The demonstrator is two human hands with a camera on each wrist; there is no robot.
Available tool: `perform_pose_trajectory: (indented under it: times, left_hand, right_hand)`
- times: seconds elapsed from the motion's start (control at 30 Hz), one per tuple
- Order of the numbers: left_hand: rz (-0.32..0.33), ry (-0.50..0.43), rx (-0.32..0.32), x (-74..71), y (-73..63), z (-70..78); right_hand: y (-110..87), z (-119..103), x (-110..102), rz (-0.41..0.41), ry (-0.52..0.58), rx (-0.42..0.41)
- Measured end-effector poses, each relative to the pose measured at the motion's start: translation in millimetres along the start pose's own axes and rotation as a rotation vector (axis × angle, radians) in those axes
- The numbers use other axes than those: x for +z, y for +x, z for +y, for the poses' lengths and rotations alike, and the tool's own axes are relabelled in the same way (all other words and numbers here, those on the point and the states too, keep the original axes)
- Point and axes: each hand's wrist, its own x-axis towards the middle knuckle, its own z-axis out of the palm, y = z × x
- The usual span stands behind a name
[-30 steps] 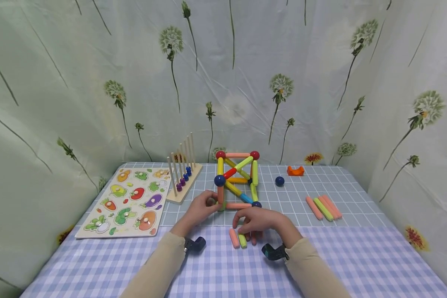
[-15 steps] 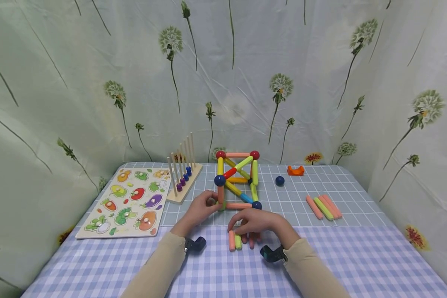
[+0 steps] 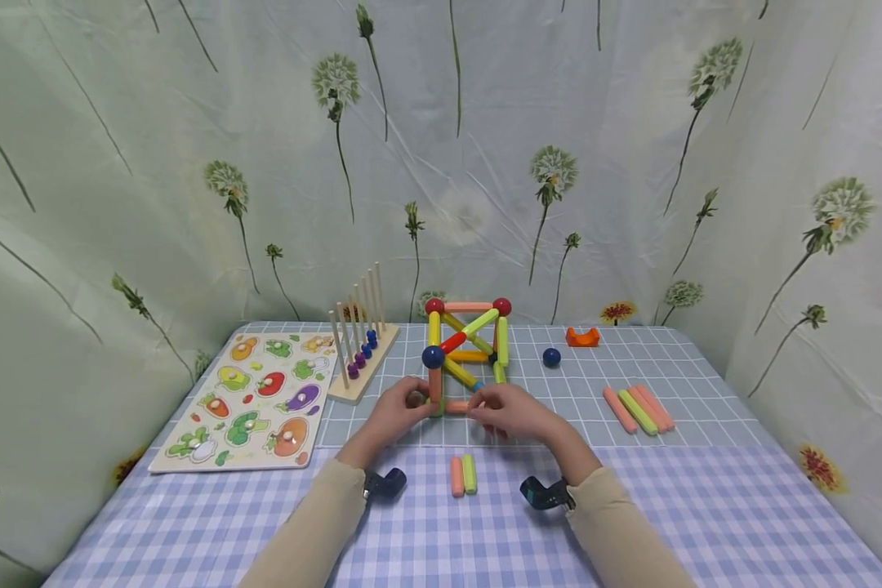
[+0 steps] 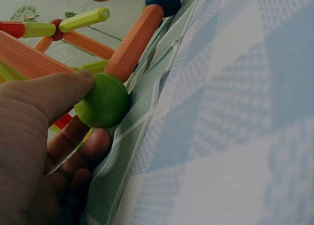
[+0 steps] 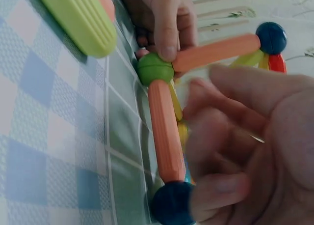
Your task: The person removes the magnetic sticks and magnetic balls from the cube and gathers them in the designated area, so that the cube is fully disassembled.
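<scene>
A cube-like frame of magnetic rods and balls (image 3: 453, 341) stands mid-table. My left hand (image 3: 399, 406) holds the green ball (image 4: 103, 102) at its front left bottom corner, thumb on one side and fingers on the other. From that ball an upright salmon rod (image 3: 435, 385) rises to a dark blue ball (image 3: 433, 357). Another salmon rod (image 5: 167, 131) runs along the bottom to a second dark blue ball (image 5: 171, 203). My right hand (image 3: 514, 411) is beside that ball, its fingers loosely bent and blurred, holding nothing visible. In the head view it hides this corner.
Nearer me lie a loose salmon rod (image 3: 457, 477) and a yellow-green rod (image 3: 469, 474). Several rods (image 3: 638, 409), a loose blue ball (image 3: 552, 358) and an orange piece (image 3: 584, 337) are to the right. A vegetable puzzle board (image 3: 253, 400) and a peg stand (image 3: 367, 363) occupy the left.
My right hand has left the two loose rods near me and moved forward to the frame's front right corner. The loose rods were shifted slightly and straightened. My left hand stays put.
</scene>
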Motion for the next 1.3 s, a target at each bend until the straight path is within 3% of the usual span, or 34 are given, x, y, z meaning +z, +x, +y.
perform_pose_trajectory:
  times: [0.3,0.43,0.53,0.63,0.8,0.9,1.3]
  left_hand:
    - [0.004,0.002,-0.016,-0.3,-0.6,1.1]
    - [0.0,0.007,-0.018,-0.7,-0.8,1.6]
    - [-0.003,0.01,-0.016,-0.6,-0.8,1.8]
    - [-0.001,0.014,-0.011,0.0,-0.6,1.6]
    - [0.007,0.013,0.0,1.1,0.1,1.2]
    - [0.007,0.015,0.002,1.1,-0.1,1.0]
    - [0.003,0.002,-0.025,1.5,0.8,0.9]
  right_hand:
    - [10.4,9,-9,0.537,0.166,0.065]
    - [13.4,13,-12,0.655,0.273,0.136]
    - [14.9,17,-14,0.642,0.366,0.189]
    - [16.3,20,-16,0.573,0.434,0.201]
    - [17.8,24,-16,0.436,0.522,0.15]
    - [18.6,25,-17,0.396,0.57,0.122]
    - [13.8,19,-21,0.475,0.534,0.064]
